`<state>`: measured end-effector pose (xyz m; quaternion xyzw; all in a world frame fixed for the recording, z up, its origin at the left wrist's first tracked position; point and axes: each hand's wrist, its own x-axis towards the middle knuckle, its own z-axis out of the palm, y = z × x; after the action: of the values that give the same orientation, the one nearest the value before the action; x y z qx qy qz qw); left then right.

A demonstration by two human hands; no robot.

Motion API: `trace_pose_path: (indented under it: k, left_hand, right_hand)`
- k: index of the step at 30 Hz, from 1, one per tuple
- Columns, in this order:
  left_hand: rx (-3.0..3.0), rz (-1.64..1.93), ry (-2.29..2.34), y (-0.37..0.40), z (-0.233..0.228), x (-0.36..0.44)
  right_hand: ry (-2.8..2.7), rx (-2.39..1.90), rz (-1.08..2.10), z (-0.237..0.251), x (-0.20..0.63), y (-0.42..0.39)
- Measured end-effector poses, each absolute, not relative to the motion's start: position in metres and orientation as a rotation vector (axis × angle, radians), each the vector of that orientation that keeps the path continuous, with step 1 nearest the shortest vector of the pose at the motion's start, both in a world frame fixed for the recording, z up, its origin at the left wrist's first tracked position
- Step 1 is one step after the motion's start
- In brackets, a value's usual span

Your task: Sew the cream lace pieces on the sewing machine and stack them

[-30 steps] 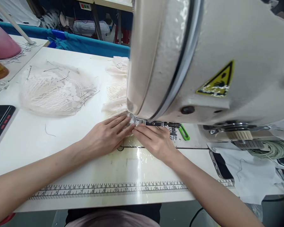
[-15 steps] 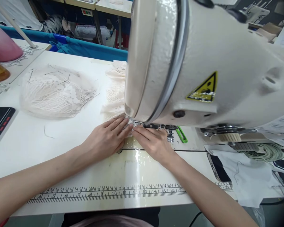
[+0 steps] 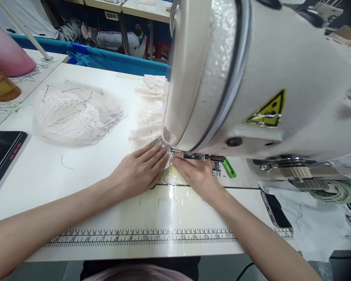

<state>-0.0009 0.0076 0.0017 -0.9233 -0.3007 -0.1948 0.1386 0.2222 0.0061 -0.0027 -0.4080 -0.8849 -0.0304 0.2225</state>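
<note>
Bright, even overhead light glares off the white table (image 3: 169,203); edges bow and blur.

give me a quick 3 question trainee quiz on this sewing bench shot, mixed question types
1. True or false: both hands lie flat on the white lace fabric strip at the foot of the cream sewing machine.
2. Multiple choice: the printed black ruler scale runs along A) the table's near edge, B) its far edge, C) the machine head.
3. Fill in: the loose pile of white lace pieces lies on the person's ____ side.

Key
1. True: left hand and right hand press the lace, fingertips nearly meeting.
2. A.
3. Left.
</note>
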Motion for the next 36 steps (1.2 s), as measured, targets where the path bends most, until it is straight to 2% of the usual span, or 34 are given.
trace_pose_path:
  k: [16,24,36]
  left_hand:
    - [-2.722,-0.539,-1.011,0.006,0.001,0.002]
    - [-2.688,-0.489,-0.837,0.004,-0.003,-0.001]
    - [-2.66,-0.604,-0.888,0.004,0.0,0.002]
  right_hand:
    - [-2.35,-1.197,-0.094,-0.018,0.228,0.015]
    - [-2.383,-1.2,-0.036,-0.013,0.23,0.005]
    - [-2.371,-1.181,-0.012,-0.007,0.225,-0.002]
